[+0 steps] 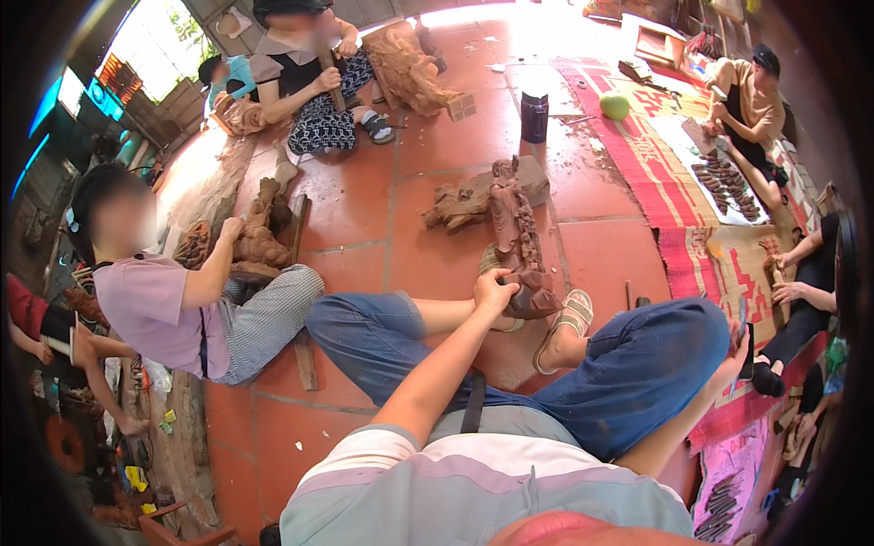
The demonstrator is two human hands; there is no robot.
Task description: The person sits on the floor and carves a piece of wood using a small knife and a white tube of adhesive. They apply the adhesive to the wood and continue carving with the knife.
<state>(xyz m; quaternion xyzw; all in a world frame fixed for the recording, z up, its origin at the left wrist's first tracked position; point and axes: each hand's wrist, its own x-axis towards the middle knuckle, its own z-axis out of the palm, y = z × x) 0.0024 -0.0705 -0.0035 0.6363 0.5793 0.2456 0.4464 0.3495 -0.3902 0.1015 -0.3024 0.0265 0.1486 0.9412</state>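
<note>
A carved dark-brown wooden statue leans away from me between my sandalled feet, its upper end against a rough block of wood. My left hand is closed around the left side of its base. Beyond my right knee, my right hand grips a thin dark phone, seen nearly edge-on. My right knee hides part of that hand.
A dark bottle stands beyond the statue. A patterned red mat lies right, with a green round fruit and several tools on white paper. Several people work at carvings around me, one close left. Red tiles cover the floor.
</note>
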